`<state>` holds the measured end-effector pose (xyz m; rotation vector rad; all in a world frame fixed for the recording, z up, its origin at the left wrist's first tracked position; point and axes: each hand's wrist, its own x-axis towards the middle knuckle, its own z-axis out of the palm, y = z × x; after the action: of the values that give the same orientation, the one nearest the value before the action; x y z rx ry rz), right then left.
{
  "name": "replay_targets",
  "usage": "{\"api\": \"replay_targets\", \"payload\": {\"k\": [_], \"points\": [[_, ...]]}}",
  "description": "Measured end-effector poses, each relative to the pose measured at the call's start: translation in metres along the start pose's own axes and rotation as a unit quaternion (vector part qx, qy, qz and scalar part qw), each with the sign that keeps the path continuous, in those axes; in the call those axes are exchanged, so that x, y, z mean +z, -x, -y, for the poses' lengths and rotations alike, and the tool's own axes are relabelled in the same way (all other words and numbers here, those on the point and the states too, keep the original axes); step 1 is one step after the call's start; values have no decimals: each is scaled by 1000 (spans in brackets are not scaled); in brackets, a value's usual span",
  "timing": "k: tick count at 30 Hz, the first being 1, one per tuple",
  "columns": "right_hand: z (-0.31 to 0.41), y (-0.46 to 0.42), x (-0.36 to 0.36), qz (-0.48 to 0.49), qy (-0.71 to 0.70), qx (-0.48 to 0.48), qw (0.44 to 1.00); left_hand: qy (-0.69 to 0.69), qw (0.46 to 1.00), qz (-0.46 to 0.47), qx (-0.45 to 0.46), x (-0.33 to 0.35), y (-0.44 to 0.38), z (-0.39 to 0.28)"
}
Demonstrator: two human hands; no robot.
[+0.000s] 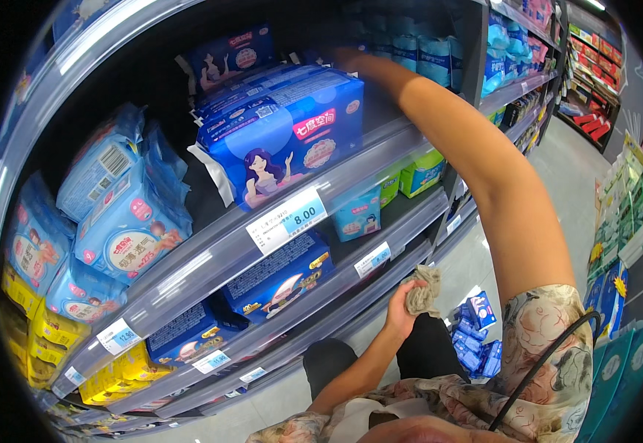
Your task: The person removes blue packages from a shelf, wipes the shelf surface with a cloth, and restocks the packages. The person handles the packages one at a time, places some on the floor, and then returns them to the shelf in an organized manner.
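My left hand (401, 313) is low in front of my body and grips a crumpled grey-beige cloth (424, 292). My right arm stretches over the shelf edge, and my right hand (349, 58) reaches in behind a row of dark blue sanitary pad packs (277, 138). That hand is blurred and dim, close to the packs at the back, so its fingers cannot be made out. Another dark blue pack (230, 58) stands deeper in the shelf. Light blue pad packs (133, 243) lean together on the left of the same shelf.
A clear plastic price rail (205, 268) runs along the shelf front. Lower shelves hold dark blue packs (277, 277), yellow packs (122, 382) and green packs (422, 173). A dark upright panel (469, 55) stands right of the shelf. Several blue packs (476, 338) lie in a pile near my legs.
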<state>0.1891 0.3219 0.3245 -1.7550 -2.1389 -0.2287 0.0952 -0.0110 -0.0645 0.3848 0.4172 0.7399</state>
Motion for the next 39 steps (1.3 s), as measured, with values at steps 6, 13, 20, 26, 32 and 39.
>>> {"api": "replay_targets", "payload": {"k": [6, 13, 20, 26, 32, 39], "points": [[-8, 1, 16, -52, 6, -29, 998, -7, 1000, 11, 6, -2, -1, -1], [0, 71, -27, -240, -50, -154, 957, -5, 999, -33, 22, -4, -2, -1], [-53, 336, -24, -451, -119, -122, 876, -49, 997, -58, 26, 14, -1, -1], [-168, 562, 181, -257, -86, 303, 914, -69, 993, -92, 1, -1, -4, 10], [-124, 767, 309, 305, -99, 447, 835, -89, 991, -96, 8, 2, -5, 11], [-99, 826, 352, 200, -150, 511, 823, -100, 991, -83, 17, 4, -7, 12]]}}
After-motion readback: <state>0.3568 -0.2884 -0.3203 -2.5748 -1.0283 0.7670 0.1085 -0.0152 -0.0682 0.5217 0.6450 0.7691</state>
